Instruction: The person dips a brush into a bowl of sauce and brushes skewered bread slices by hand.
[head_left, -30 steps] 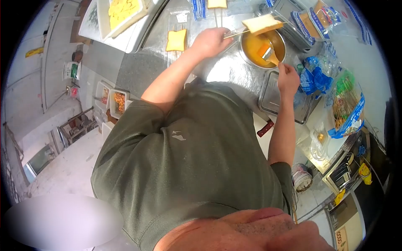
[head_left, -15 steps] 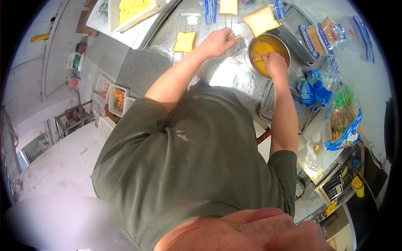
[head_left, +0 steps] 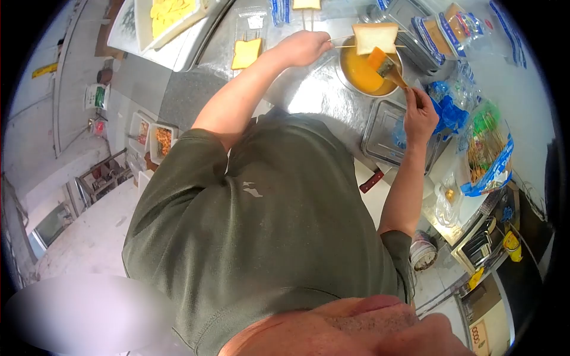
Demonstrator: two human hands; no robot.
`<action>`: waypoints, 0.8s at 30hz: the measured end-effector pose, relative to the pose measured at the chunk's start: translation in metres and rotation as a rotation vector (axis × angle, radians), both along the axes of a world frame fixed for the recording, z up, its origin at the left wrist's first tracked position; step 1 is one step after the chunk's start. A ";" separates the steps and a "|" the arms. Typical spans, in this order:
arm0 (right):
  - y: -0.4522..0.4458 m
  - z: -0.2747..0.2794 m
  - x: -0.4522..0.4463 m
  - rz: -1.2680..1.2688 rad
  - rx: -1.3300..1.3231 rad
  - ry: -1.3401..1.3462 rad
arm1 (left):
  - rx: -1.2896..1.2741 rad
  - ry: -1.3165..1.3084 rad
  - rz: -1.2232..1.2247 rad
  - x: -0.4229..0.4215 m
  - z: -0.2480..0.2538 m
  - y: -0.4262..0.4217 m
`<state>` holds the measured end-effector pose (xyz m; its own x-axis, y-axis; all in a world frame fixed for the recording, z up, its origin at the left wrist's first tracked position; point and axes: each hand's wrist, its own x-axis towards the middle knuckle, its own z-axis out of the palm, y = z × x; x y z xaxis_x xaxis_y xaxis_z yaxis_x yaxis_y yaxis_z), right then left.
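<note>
As left hand [head_left: 306,47] grips skewers [head_left: 345,46], right [head_left: 420,113] holds brush [head_left: 396,75].

Right of the left fingers [head_left: 325,41], bread [head_left: 375,38] on skewers [head_left: 345,47] over the bowl [head_left: 350,87]; left of them, another slice [head_left: 246,54]; brush [head_left: 395,76] in the right fingers [head_left: 411,98], bag [head_left: 451,115] to their right, tray [head_left: 385,135] behind-left

Lighting: bright, cool. Glare: white patch on the grey, flat metal worktop [head_left: 306,98]. Distortion: wide-angle bowing, black curved corners. Blur: pale oval smear [head_left: 89,314], lower left. Focus: dark olive-green cloth shirt [head_left: 267,225] fairly sharp.
</note>
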<state>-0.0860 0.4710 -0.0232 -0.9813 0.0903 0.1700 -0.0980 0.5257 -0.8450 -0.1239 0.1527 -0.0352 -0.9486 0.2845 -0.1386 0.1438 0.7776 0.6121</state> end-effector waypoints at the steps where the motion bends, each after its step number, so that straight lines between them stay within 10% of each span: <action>1: 0.000 0.002 0.000 0.018 -0.024 0.003 | -0.015 0.004 -0.020 -0.002 0.002 0.004; 24: -0.014 -0.021 -0.001 -0.172 0.076 -0.260 | -0.004 0.012 0.015 0.006 -0.002 -0.001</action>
